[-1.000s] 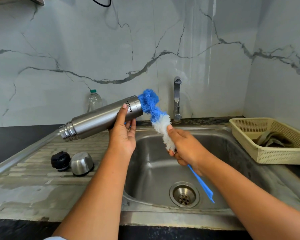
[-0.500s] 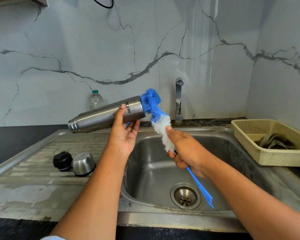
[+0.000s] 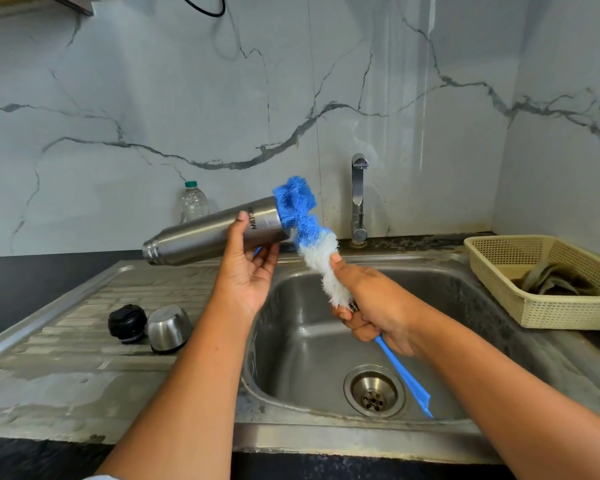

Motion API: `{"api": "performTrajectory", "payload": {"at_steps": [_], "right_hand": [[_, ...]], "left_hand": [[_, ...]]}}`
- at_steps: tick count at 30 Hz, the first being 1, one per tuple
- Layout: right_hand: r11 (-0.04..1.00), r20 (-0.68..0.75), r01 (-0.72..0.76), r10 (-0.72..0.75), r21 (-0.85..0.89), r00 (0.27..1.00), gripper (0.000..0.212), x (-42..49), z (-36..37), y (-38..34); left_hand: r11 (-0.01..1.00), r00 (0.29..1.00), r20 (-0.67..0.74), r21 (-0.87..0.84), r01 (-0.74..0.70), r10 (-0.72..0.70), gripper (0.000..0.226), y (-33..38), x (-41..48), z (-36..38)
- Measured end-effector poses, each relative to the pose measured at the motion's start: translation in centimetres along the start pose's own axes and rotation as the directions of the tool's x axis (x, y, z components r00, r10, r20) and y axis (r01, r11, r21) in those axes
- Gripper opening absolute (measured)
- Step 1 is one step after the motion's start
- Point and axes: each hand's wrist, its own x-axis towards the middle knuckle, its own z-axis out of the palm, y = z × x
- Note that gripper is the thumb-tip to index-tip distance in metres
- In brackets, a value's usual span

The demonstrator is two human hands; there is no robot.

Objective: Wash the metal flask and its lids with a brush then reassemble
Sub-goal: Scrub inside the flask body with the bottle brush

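Two lids, the black cap [image 3: 127, 323] and steel cup [image 3: 169, 328], wait at lower left on the surface [image 3: 66, 344] while the left hand [image 3: 250, 271] grips the flask [image 3: 205, 237] nearly level, apparently so the brush [image 3: 305, 220] clenched in the right hand [image 3: 371, 306] reaches its base.

Brushed, satiny metal flask [image 3: 208, 233]; soft blue-and-white brush [image 3: 307, 233] bristles on a glossy plastic handle; dull, stained steel sink [image 3: 326, 344]; perforated matt plastic basket [image 3: 534, 306]; polished marble wall [image 3: 153, 98].

One word can be read: the brand name MILTON, in dark capital letters on the metal flask [image 3: 201, 237]. It runs crosswise over the steel body near the flask's right end, just left of the blue bristles of the brush [image 3: 297, 209].
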Motion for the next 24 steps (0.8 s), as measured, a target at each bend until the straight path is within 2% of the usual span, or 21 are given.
{"api": "performTrajectory", "payload": {"at_steps": [2, 7, 11, 16, 20, 24], "right_hand": [[1.0, -0.017, 0.006, -0.006, 0.022, 1.0, 0.051, 0.2, 0.0, -0.1], [0.995, 0.005, -0.002, 0.003, -0.099, 1.0, 0.052, -0.5, -0.5, 0.4], [0.999, -0.035, 0.029, -0.03, -0.041, 0.999, 0.047, 0.4, 0.3, 0.1], [0.994, 0.006, 0.015, -0.014, -0.104, 1.0, 0.049, -0.3, -0.2, 0.5], [0.997, -0.015, 0.048, -0.049, -0.053, 0.999, 0.045, 0.4, 0.4, 0.3], [0.995, -0.016, 0.06, -0.062, -0.08, 0.998, 0.045, 0.0, 0.2, 0.5]], "left_hand": [[1.0, 1.0, 0.008, 0.018, 0.017, -0.017, 0.056, -0.5, -0.2, 0.4], [0.998, 0.998, -0.053, -0.051, -0.032, 0.029, 0.057, 0.6, 0.4, -0.3], [1.0, 0.999, -0.029, 0.0, 0.03, -0.03, 0.064, -0.3, -0.2, 0.2], [0.998, 0.997, -0.076, -0.056, -0.013, 0.008, 0.061, 0.9, 0.0, 0.1], [0.999, 0.997, -0.059, 0.0, 0.05, -0.05, 0.063, 0.1, -0.5, 0.4], [0.999, 0.996, -0.082, -0.032, 0.042, -0.045, 0.064, 0.5, -0.3, 0.4]]}}
